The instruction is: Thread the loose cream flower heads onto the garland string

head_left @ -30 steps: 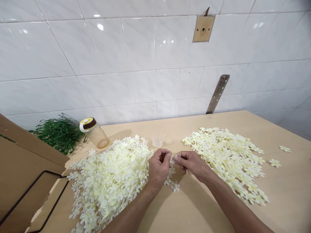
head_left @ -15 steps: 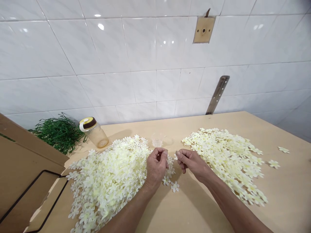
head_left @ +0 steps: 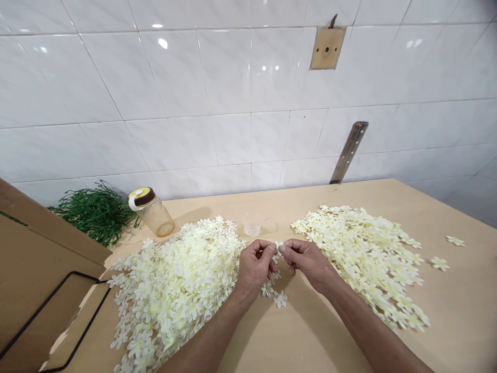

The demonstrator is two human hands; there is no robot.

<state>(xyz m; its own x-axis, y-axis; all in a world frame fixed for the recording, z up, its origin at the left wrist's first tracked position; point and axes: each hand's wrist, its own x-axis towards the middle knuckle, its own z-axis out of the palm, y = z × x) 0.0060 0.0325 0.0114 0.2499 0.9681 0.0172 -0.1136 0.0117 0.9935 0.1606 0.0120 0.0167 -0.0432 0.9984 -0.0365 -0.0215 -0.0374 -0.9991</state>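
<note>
Both grips are pinching one white artificial flower (head_left: 278, 244) between their fingertips, above the tan surface (head_left: 310, 331) and between two flower heaps. The left hand (head_left: 254, 269) is curling inward and the right hand (head_left: 308, 261) is meeting it, forearms converging. The left heap (head_left: 178, 280) and the right heap (head_left: 361, 254) are flanking them, a clear cup (head_left: 252, 228) is standing beyond, and a white tiled wall (head_left: 217, 103) is rising behind.

amber jar with brown lid (head_left: 152, 211), green plastic foliage (head_left: 95, 212), small clear cup (head_left: 252, 228), cardboard box (head_left: 34, 269), metal strip (head_left: 348, 151)
</note>
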